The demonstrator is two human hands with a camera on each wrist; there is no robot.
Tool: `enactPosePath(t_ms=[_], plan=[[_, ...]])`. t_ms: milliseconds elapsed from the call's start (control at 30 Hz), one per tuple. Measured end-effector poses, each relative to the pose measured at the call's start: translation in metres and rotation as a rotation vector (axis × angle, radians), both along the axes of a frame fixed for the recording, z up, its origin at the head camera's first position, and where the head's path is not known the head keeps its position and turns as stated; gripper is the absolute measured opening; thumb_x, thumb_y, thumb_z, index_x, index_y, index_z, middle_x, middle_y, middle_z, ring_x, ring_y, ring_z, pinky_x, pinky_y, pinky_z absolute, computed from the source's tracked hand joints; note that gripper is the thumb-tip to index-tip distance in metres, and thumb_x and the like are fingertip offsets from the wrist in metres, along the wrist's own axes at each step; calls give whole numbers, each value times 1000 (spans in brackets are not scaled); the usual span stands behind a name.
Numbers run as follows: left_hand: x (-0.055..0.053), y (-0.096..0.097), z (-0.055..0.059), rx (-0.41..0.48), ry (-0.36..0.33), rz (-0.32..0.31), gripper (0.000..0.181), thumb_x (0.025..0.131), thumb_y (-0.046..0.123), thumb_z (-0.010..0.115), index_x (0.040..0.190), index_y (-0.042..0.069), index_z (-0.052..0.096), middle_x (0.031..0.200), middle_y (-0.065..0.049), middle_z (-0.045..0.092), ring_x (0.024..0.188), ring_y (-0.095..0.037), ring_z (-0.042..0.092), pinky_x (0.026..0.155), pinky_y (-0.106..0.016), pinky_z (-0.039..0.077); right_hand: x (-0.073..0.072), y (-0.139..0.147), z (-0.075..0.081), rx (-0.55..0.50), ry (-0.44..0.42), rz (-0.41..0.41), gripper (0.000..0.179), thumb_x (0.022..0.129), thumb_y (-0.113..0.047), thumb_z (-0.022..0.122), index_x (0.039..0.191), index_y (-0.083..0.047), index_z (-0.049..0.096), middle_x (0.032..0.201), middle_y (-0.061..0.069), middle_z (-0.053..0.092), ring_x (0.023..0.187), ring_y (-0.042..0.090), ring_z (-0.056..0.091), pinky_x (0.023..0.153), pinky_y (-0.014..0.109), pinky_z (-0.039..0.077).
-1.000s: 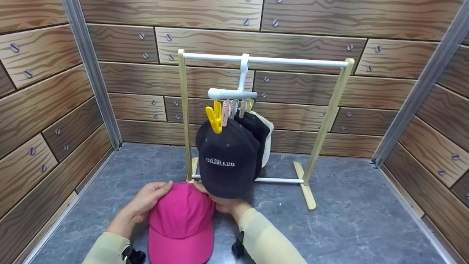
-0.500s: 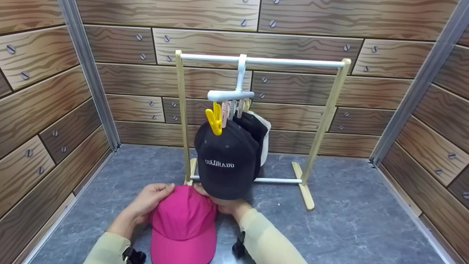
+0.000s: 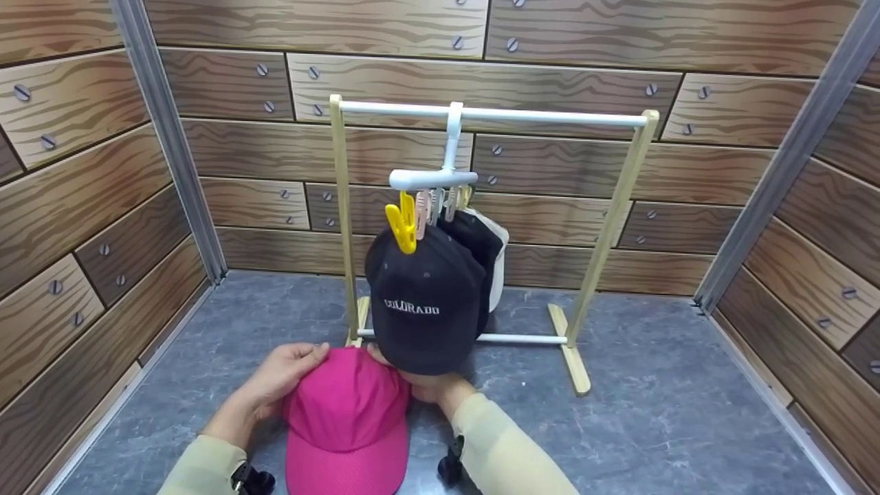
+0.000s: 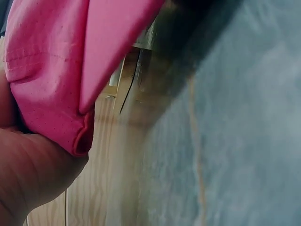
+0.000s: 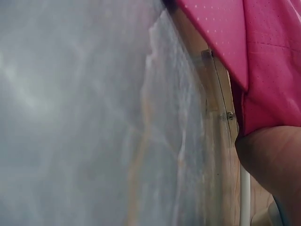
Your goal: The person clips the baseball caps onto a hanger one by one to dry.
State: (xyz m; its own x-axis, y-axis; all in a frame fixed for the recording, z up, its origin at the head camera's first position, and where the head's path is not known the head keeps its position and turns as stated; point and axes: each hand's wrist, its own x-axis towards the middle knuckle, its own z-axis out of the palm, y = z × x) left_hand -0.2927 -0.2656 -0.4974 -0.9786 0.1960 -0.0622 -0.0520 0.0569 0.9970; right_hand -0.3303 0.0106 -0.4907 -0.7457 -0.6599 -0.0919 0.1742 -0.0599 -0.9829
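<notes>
A pink baseball cap (image 3: 347, 412) is held between both hands at the front of the head view, its brim toward the camera. My left hand (image 3: 278, 378) grips its left side, thumb near the crown's top. On the other side my right hand (image 3: 430, 388) holds the cap, partly hidden behind a hanging dark cap (image 3: 423, 302) lettered "COLORADO". Each wrist view shows cap fabric against a hand: pink cloth (image 4: 47, 70) on the left, pink cloth (image 5: 275, 84) on the right. Most fingertips are hidden by the cap.
A white hanger (image 3: 430, 179) hangs from the rack's white top bar (image 3: 550, 117). A yellow clothespin (image 3: 407, 227) clips the dark cap; several other clothespins sit behind it. Another black cap and a white cap (image 3: 498, 268) hang farther back. Wood-patterned walls enclose the grey marbled surface (image 3: 653, 412).
The pink cap has shifted slightly to the right, with both hands still holding it. The head view has also moved a little. The hanging caps stay in place.
</notes>
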Motion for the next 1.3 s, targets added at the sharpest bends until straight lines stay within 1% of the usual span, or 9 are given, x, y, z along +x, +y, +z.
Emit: enactPosePath(t_ms=[67,233,333,500,633,833,1067,1233,1300], plan=[[0,-1,1,-4,11,12,35,112,36,70,85,14,75,74,5,60,67,-10,57,62,-27,52,-1,-2,-2,-10,-8,-2,22,103,-44,64,93,-24,67,99,-11,66,96,5,64,103,26,49],[1,-3,3,-3,51,40,42,114,33,68,75,16,65,70,7,52,65,-10,53,59,-26,47,-2,-11,-6,-71,-1,-9,20,106,-39,64,93,-23,69,96,-10,68,91,6,66,94,26,54],[2,-5,4,2,70,52,44,114,32,67,73,16,61,70,7,50,65,-10,51,59,-26,45,-1,-16,-7,-123,21,-29,15,107,-33,67,98,-22,71,98,-9,72,91,7,69,91,27,56],[4,-12,8,8,104,50,46,114,30,66,71,16,59,70,7,48,65,-9,48,58,-25,43,2,-23,-7,-173,18,-56,9,106,-26,69,103,-19,73,99,-8,75,91,7,72,87,26,58],[5,-17,10,19,119,24,46,116,28,63,71,17,59,69,9,48,64,-7,48,58,-24,43,4,-27,-7,-183,13,-40,11,108,-26,68,101,-19,72,95,-7,75,88,7,73,83,26,60],[6,-24,10,37,120,-5,44,116,27,63,73,18,62,69,9,51,64,-6,50,59,-23,44,5,-32,-8,-194,24,-41,9,110,-25,67,105,-19,73,98,-6,75,91,8,72,85,27,60],[7,-28,10,49,138,11,45,117,22,61,72,15,59,69,9,48,63,-6,47,58,-23,42,5,-38,-12,-125,74,-74,13,113,-23,64,101,-23,70,102,-7,64,92,8,63,86,25,53],[7,-32,11,60,138,32,47,117,23,61,71,16,56,68,10,47,62,-6,48,57,-22,42,6,-41,-12,-130,106,-69,17,113,-19,63,97,-22,69,99,-7,62,90,8,61,84,25,51],[7,-33,11,61,138,43,47,117,24,61,71,16,56,68,10,48,63,-5,48,58,-22,42,7,-42,-12,-139,124,-74,17,112,-18,63,98,-22,70,100,-7,63,92,8,60,87,25,50]])
